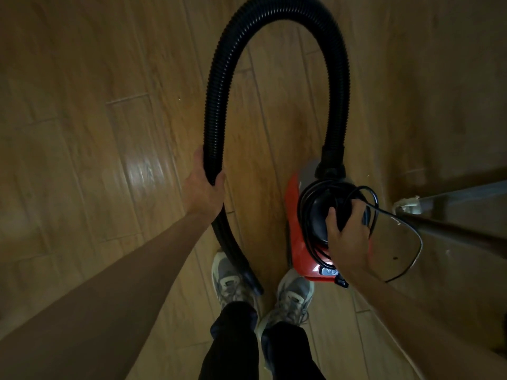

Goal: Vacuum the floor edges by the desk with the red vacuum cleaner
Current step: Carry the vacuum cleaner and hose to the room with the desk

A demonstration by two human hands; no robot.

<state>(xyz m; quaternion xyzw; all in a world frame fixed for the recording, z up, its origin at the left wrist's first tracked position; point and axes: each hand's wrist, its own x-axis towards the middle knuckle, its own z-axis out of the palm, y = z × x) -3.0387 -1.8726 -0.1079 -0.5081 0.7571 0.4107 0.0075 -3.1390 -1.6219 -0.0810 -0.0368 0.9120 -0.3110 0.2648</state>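
The red vacuum cleaner (297, 237) hangs just above the wooden floor, right of centre. My right hand (347, 237) grips its black top handle, where the black power cord (406, 242) is coiled and loops out to the right. A black ribbed hose (274, 12) arches up from the vacuum's front and comes down on the left. My left hand (204, 187) grips that hose partway along. The hose's nozzle end (251, 278) hangs near my left shoe.
Wooden plank floor (96, 133) fills the view. My two grey shoes (293, 294) stand at bottom centre. A pale metal rail or furniture edge (452, 198) runs in from the right, with a taped end beside the vacuum.
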